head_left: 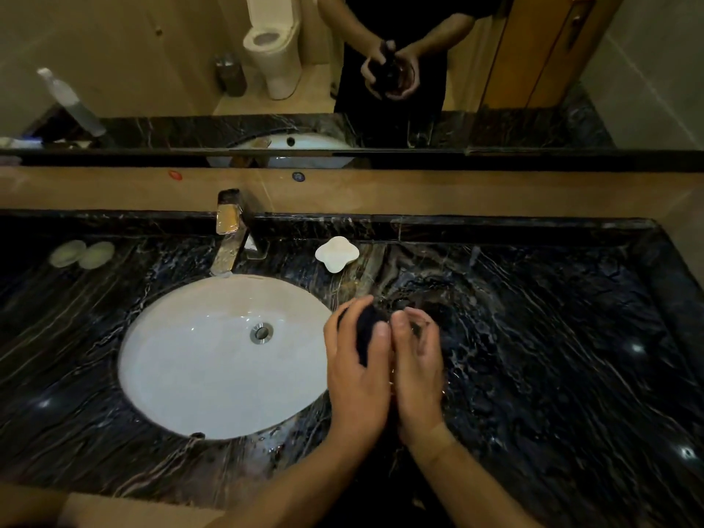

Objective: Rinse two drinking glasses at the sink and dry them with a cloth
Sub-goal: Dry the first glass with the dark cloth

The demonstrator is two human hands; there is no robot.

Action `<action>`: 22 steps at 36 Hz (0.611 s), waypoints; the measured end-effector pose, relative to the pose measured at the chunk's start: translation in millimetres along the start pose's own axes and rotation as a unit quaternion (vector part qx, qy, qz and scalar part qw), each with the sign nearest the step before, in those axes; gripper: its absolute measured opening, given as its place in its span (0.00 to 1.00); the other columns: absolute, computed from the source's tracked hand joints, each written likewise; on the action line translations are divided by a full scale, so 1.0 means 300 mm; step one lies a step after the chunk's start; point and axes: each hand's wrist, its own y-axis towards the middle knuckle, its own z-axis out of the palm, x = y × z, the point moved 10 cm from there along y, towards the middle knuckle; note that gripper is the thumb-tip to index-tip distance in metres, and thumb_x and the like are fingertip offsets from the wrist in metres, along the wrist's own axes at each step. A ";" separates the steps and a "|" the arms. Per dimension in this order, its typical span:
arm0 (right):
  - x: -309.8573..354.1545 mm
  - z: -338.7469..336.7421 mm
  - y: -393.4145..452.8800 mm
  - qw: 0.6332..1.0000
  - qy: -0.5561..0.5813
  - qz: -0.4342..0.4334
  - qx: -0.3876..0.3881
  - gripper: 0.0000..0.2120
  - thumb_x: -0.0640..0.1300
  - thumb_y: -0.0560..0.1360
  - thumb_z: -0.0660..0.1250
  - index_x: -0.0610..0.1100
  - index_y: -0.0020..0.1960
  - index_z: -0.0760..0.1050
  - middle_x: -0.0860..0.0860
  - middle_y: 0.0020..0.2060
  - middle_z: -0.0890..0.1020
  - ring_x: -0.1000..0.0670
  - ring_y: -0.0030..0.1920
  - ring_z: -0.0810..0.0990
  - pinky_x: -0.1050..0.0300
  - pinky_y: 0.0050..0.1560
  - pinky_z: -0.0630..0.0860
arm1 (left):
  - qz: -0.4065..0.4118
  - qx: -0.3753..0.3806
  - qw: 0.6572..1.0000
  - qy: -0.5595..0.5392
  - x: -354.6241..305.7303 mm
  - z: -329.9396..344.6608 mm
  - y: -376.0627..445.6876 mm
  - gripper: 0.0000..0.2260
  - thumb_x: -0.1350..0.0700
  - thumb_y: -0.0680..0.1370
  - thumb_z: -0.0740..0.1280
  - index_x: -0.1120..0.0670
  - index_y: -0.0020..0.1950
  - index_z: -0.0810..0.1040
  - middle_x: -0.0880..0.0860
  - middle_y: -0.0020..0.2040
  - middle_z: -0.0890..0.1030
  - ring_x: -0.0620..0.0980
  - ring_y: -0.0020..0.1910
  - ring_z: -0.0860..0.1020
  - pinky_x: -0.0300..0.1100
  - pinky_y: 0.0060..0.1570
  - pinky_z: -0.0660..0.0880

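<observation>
Setting: a bathroom. White oval sink (pixel 213 360) sits in a dark marble counter (pixel 533 356), frame centre. Mirror (pixel 152 70) above reflects a toilet (pixel 272 43), upper left.

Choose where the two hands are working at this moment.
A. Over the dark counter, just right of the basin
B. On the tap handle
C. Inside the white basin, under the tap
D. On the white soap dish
A: the left hand and the right hand are held together over the dark counter, beside the right rim of the basin, not in it.
</observation>
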 end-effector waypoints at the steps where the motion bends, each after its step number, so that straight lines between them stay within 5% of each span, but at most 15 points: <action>1: -0.004 0.001 -0.003 1.000 0.006 0.000 0.002 0.25 0.67 0.70 0.67 0.54 0.61 0.73 0.53 0.43 0.86 0.51 0.45 0.85 0.50 0.49 0.82 | -0.057 -0.010 0.998 -0.033 0.042 -0.007 0.012 0.11 0.42 0.80 0.60 0.36 0.62 0.73 0.44 0.64 0.75 0.37 0.62 0.74 0.32 0.62 0.71; 4: -0.011 0.029 -0.001 0.997 0.028 0.029 0.059 0.24 0.70 0.68 0.68 0.57 0.58 0.77 0.51 0.44 0.86 0.47 0.45 0.85 0.49 0.46 0.83 | -0.232 -0.009 0.959 -0.163 0.182 -0.006 0.031 0.11 0.45 0.82 0.60 0.46 0.57 0.81 0.53 0.52 0.84 0.54 0.56 0.82 0.53 0.59 0.77; 6: -0.025 0.054 -0.011 0.990 0.054 0.081 0.107 0.25 0.71 0.68 0.66 0.57 0.57 0.80 0.49 0.48 0.85 0.45 0.50 0.85 0.44 0.52 0.82 | -0.248 0.003 0.946 -0.209 0.183 -0.007 0.042 0.12 0.49 0.84 0.59 0.49 0.57 0.82 0.55 0.52 0.85 0.56 0.55 0.83 0.54 0.57 0.78; 9: -0.038 0.052 -0.015 0.987 0.059 0.112 0.099 0.30 0.76 0.67 0.62 0.58 0.57 0.82 0.46 0.53 0.85 0.44 0.57 0.83 0.36 0.60 0.79 | -0.191 -0.017 0.965 -0.177 0.130 -0.032 0.055 0.12 0.48 0.82 0.59 0.47 0.59 0.80 0.52 0.54 0.84 0.52 0.56 0.82 0.49 0.57 0.78; 12: -0.004 0.030 -0.008 0.996 0.019 0.078 0.039 0.21 0.71 0.70 0.58 0.62 0.49 0.82 0.53 0.45 0.86 0.53 0.45 0.85 0.40 0.56 0.81 | -0.103 -0.053 0.989 -0.088 0.076 -0.063 0.048 0.17 0.42 0.78 0.58 0.42 0.63 0.76 0.46 0.60 0.79 0.40 0.60 0.77 0.39 0.61 0.74; 15: 0.004 0.048 -0.020 0.996 -0.013 0.076 0.046 0.23 0.71 0.70 0.54 0.60 0.55 0.76 0.53 0.50 0.85 0.53 0.48 0.86 0.42 0.55 0.82 | -0.013 -0.047 0.999 0.004 0.019 -0.068 0.044 0.16 0.41 0.78 0.56 0.38 0.63 0.73 0.44 0.63 0.73 0.35 0.62 0.73 0.27 0.59 0.68; 20: -0.007 0.064 -0.030 0.993 0.056 0.085 0.052 0.32 0.66 0.67 0.70 0.47 0.63 0.73 0.49 0.54 0.84 0.51 0.53 0.85 0.55 0.46 0.83 | 0.062 -0.007 0.995 0.074 -0.030 -0.049 0.047 0.15 0.43 0.79 0.57 0.38 0.65 0.72 0.43 0.67 0.68 0.38 0.65 0.72 0.30 0.59 0.70; 22: -0.020 0.055 -0.013 0.988 0.114 0.101 0.023 0.38 0.67 0.63 0.74 0.43 0.62 0.72 0.45 0.55 0.84 0.46 0.54 0.85 0.51 0.47 0.83 | 0.109 0.008 0.989 0.100 -0.052 -0.041 0.027 0.15 0.44 0.80 0.59 0.40 0.66 0.72 0.43 0.69 0.68 0.40 0.68 0.70 0.30 0.61 0.69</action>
